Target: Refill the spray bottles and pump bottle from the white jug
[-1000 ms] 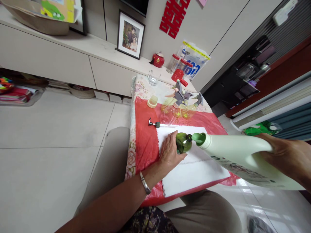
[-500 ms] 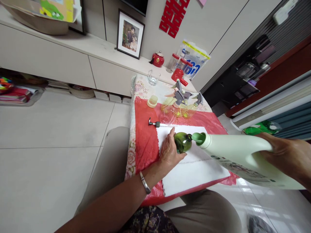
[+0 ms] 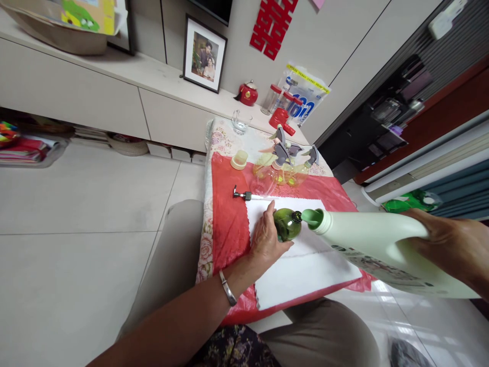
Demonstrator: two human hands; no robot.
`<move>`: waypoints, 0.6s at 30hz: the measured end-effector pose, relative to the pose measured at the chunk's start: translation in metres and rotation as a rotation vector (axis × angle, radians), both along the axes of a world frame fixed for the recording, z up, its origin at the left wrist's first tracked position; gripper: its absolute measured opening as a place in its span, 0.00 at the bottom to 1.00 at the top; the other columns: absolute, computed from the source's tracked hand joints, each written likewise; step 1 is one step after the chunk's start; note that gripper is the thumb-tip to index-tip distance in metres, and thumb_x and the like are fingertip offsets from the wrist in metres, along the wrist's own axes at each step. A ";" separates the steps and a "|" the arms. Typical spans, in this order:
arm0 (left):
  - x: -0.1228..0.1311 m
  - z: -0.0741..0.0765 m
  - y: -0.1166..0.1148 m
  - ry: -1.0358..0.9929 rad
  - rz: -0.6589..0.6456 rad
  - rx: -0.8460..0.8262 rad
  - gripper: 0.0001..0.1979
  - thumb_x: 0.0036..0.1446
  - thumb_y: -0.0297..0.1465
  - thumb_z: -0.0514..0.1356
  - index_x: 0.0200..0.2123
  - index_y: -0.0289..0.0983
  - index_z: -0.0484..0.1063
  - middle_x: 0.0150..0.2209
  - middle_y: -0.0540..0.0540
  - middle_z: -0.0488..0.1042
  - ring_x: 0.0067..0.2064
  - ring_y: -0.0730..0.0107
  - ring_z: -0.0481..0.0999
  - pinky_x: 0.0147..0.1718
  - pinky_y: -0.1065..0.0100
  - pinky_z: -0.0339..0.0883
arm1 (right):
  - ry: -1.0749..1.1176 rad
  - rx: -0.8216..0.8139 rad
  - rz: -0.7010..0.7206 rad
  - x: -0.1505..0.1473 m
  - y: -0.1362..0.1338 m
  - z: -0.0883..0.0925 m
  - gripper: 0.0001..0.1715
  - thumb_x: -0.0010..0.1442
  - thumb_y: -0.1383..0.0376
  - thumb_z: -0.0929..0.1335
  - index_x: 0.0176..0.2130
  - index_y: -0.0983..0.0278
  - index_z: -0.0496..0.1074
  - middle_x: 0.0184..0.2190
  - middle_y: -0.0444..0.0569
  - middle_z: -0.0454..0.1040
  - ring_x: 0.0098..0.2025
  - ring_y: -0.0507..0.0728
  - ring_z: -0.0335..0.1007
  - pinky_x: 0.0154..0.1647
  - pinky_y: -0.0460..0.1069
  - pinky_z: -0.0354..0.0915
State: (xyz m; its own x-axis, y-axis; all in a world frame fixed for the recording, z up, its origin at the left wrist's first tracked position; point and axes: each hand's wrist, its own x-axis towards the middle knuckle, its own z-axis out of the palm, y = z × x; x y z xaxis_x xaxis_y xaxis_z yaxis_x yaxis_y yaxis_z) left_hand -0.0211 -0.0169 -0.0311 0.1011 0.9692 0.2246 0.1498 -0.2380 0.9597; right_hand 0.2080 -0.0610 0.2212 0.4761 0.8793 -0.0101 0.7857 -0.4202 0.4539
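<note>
My left hand [image 3: 266,235] is wrapped round a green see-through bottle [image 3: 287,224] over a white cloth [image 3: 305,275]. My right hand [image 3: 446,244] grips the handle of a large pale green jug [image 3: 367,229], tipped on its side with its spout at the bottle's open neck. Whether liquid is flowing between them is hard to make out. On the table just beyond my left hand lies a black pump top [image 3: 241,193], its tube resting along the cloth's edge. A pale yellow cap [image 3: 239,160] stands farther back.
Several spray bottles [image 3: 267,176] with grey trigger heads stand behind the cloth on a red plastic sheet [image 3: 229,219]. A glass mug [image 3: 240,123] is at the table's far edge. On the cabinet beyond are a red pot [image 3: 248,94], lidded jars [image 3: 271,99] and a picture frame [image 3: 205,53].
</note>
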 end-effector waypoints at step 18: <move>0.002 -0.002 0.000 0.005 0.008 -0.001 0.60 0.37 0.23 0.75 0.68 0.41 0.42 0.61 0.34 0.65 0.65 0.44 0.66 0.62 0.46 0.64 | -0.018 0.002 0.016 0.003 0.000 0.000 0.29 0.44 0.47 0.60 0.45 0.47 0.72 0.31 0.46 0.75 0.33 0.64 0.72 0.32 0.54 0.63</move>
